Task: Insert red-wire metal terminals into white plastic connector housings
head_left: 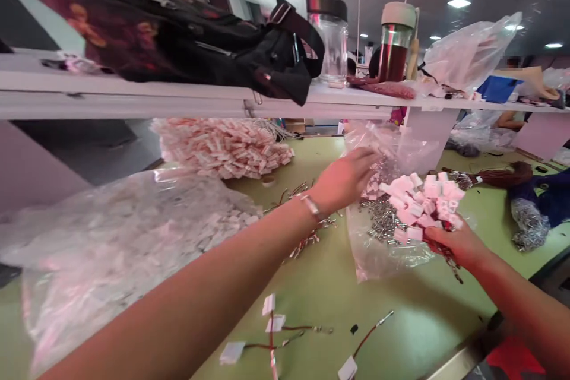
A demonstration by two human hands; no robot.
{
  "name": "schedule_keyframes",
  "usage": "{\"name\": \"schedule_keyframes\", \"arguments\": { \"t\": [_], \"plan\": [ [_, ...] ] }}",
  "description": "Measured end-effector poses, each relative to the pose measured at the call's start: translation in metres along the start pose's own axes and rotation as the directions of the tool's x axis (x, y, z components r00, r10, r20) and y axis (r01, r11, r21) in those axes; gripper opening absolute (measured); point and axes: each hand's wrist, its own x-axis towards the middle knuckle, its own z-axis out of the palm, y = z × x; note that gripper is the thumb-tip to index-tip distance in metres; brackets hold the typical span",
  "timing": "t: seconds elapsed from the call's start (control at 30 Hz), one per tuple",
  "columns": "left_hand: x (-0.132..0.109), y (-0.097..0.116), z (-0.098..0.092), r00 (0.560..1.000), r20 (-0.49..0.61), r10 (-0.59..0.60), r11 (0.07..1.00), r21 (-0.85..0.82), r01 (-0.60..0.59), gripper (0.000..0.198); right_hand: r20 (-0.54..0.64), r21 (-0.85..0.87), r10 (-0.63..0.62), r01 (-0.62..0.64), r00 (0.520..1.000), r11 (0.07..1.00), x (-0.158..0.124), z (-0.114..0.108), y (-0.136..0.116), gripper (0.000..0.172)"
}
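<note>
My right hand (458, 240) is closed around the short wires of a bunch of wire leads, and their white plastic connectors (412, 208) fan out above it. The wire ends stick out below the fist. My left hand (347, 181), with a band on its wrist, reaches over the edge of a clear plastic bag (365, 264). Its fingers stretch towards the bunch, with the undersides hidden. Small metal-ended pieces (383, 222) lie on the bag under the bunch. On the green table (338, 303) in front of me are several loose leads (276, 323) with white connectors.
A large clear bag of white pieces (133, 231) fills the left side. Behind it is a heap of pinkish-white connectors (227, 148). A shelf (178, 101) crosses above, bearing a black bag (200, 35) and two bottles (394, 41). Wire bundles (499, 177) lie at right.
</note>
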Motion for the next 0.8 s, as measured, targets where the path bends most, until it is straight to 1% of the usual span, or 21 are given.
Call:
{"name": "schedule_keyframes", "arguments": {
  "t": [0.03,0.07,0.1,0.13,0.17,0.2,0.23,0.27,0.3,0.33,0.4,0.5,0.6,0.67,0.73,0.8],
  "plan": [
    [0.022,0.01,0.006,0.996,0.079,0.045,0.998,0.05,-0.049,0.044,-0.059,0.028,-0.005,0.006,0.998,1.0,-0.002,-0.014,0.0,0.037],
    [0.042,0.019,0.013,0.994,0.105,0.022,0.995,0.096,-0.032,0.051,-0.109,0.049,-0.007,0.012,0.994,0.999,-0.003,-0.027,-0.002,0.038],
    [0.058,0.026,0.019,0.995,0.08,-0.054,0.99,0.135,0.043,0.055,-0.156,0.069,-0.008,0.019,0.988,0.997,-0.004,-0.039,-0.005,0.039],
    [0.07,0.03,0.027,0.988,0.049,-0.148,0.977,0.163,0.138,0.054,-0.198,0.085,-0.007,0.025,0.98,0.996,-0.004,-0.049,-0.008,0.04],
    [0.077,0.033,0.034,0.975,0.06,-0.214,0.962,0.186,0.199,0.048,-0.239,0.096,-0.007,0.03,0.971,0.995,-0.004,-0.057,-0.013,0.041],
    [0.079,0.033,0.042,0.963,0.09,-0.256,0.949,0.215,0.232,0.038,-0.273,0.101,-0.005,0.034,0.962,0.994,-0.003,-0.064,-0.018,0.041],
    [0.076,0.032,0.051,0.959,0.105,-0.264,0.941,0.245,0.232,0.029,-0.301,0.099,-0.005,0.037,0.954,0.994,0.0,-0.069,-0.023,0.041],
    [0.069,0.029,0.059,0.965,0.109,-0.238,0.94,0.275,0.201,0.024,-0.316,0.094,-0.008,0.04,0.949,0.995,0.003,-0.073,-0.028,0.04],
    [0.058,0.027,0.066,0.976,0.124,-0.177,0.946,0.295,0.134,0.026,-0.32,0.088,-0.012,0.043,0.947,0.995,0.008,-0.075,-0.032,0.04],
    [0.046,0.024,0.072,0.98,0.148,-0.132,0.947,0.312,0.08,0.032,-0.315,0.081,-0.024,0.052,0.949,0.995,0.015,-0.075,-0.035,0.039],
    [0.023,0.021,0.081,0.972,0.211,-0.098,0.945,0.326,0.024,0.038,-0.278,0.078,-0.06,0.085,0.959,0.993,0.032,-0.069,-0.042,0.036],
    [0.0,0.022,0.087,0.963,0.263,-0.061,0.949,0.314,-0.026,0.046,-0.185,0.101,-0.124,0.144,0.975,0.984,0.065,-0.044,-0.052,0.032],
    [-0.005,0.025,0.087,0.95,0.307,-0.05,0.951,0.306,-0.048,0.046,-0.097,0.126,-0.175,0.187,0.98,0.974,0.1,-0.012,-0.064,0.03],
    [-0.004,0.025,0.086,0.951,0.306,-0.052,0.953,0.301,-0.045,0.045,-0.073,0.099,-0.179,0.186,0.981,0.978,0.119,0.005,-0.069,0.029],
    [-0.002,0.021,0.084,0.963,0.266,-0.053,0.958,0.287,-0.027,0.04,-0.071,0.027,-0.162,0.164,0.984,0.986,0.132,0.015,-0.067,0.029],
    [0.001,0.015,0.079,0.977,0.199,-0.073,0.967,0.253,0.02,0.031,-0.066,-0.052,-0.138,0.135,0.988,0.989,0.137,0.018,-0.06,0.03]
  ]
}}
